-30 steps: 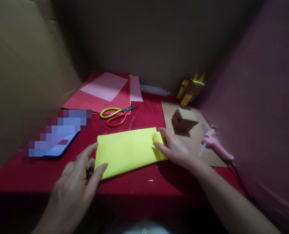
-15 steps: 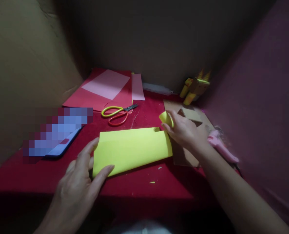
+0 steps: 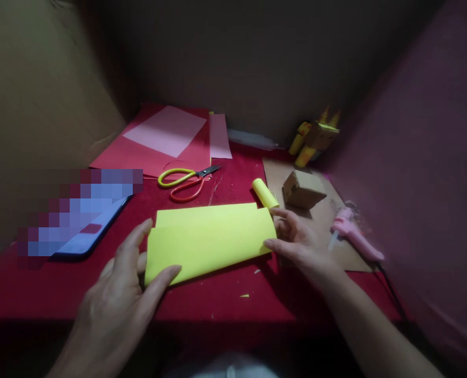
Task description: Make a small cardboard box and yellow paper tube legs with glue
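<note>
A folded sheet of yellow paper lies between my two hands, low over the red cloth. My left hand grips its left end, thumb on top and fingers behind the edge. At the right end, my right hand has its thumb on the front and its fingers curled behind the paper. Just beyond the right fingertips rests a small yellow paper roll, let loose on the cloth. Scissors with one yellow and one red handle lie behind the paper.
A phone, partly blurred out, lies left. Red and pink paper is stacked at the back. On the right, a cardboard sheet bears a small cardboard box and a pink glue gun. A yellow-and-brown figure stands behind.
My right hand has let go of the yellow roll, which now lies on the cloth, and has come down onto the right end of the folded paper. My left hand keeps its hold.
</note>
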The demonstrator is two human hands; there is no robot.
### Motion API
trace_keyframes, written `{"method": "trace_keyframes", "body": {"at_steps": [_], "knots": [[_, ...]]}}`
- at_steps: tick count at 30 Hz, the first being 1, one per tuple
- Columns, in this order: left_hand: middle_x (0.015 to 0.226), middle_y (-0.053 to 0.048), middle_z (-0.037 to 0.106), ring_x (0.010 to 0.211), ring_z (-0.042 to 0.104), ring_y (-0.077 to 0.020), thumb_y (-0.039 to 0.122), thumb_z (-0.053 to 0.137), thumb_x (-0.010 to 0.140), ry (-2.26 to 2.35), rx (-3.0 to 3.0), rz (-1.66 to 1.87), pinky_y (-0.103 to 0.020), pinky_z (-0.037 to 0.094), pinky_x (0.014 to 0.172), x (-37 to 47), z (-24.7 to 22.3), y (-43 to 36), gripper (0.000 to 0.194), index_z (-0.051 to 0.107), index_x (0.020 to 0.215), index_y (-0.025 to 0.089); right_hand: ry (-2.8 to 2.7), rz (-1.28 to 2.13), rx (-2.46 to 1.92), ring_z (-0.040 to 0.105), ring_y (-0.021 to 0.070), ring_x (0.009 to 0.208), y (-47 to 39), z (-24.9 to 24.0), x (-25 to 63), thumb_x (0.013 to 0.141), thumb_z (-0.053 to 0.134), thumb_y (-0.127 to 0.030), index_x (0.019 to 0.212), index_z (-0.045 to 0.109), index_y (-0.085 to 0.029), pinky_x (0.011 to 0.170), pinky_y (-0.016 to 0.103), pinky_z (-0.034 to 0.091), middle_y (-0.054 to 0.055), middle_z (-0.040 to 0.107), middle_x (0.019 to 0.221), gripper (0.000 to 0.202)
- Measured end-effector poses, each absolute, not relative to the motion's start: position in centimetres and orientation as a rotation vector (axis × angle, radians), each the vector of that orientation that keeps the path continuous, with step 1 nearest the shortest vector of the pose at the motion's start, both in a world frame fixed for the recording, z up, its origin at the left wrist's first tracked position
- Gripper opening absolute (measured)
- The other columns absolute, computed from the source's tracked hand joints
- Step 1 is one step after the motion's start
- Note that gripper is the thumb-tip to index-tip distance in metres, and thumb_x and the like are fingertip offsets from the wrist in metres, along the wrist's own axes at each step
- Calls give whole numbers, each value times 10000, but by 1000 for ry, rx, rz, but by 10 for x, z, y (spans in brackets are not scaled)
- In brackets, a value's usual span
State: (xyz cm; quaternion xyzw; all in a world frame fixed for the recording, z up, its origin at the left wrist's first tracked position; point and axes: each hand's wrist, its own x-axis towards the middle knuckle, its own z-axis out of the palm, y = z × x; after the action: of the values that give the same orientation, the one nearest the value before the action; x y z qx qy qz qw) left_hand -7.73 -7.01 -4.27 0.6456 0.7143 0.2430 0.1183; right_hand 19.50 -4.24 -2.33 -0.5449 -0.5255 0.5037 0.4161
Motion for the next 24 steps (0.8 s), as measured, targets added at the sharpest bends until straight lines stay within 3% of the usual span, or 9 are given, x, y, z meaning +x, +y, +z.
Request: {"method": "trace_keyframes", "body": {"at_steps": [5,8,17,24], "knots": [[1024,-19,743,992,681,-309,507,510,833,2099,1690,736,-424,531,799,-73,-41,-71,647,290,1414,328,-1353,1272,-1298,651,177,775,-42,-36,194,695,625,-210,1039,445,-247,627,284,511,14,660,881,390],[1047,-22,735,1044,658,-308,488,507,839,2091,1725,748,-414,529,805,-72,-41,-70,645,275,1419,326,-1415,1196,-1301,648,194,877,-40,-39,193,715,594,-191,1045,434,-242,698,306,518,39,655,949,371],[958,-119,693,870,667,-338,501,369,897,2074,2161,604,-410,515,700,-76,-50,-65,635,287,1441,183,-1761,646,-1596,565,232,915,-41,-45,184,761,485,-184,1300,321,-173,759,365,482,123,553,1074,563],[972,-121,678,801,660,-311,474,300,925,2072,2314,547,-385,493,657,-75,-53,-62,589,287,1434,178,-1915,378,-1641,559,230,841,-45,-55,181,817,417,-166,1377,255,-207,709,355,480,101,545,1004,585]]}}
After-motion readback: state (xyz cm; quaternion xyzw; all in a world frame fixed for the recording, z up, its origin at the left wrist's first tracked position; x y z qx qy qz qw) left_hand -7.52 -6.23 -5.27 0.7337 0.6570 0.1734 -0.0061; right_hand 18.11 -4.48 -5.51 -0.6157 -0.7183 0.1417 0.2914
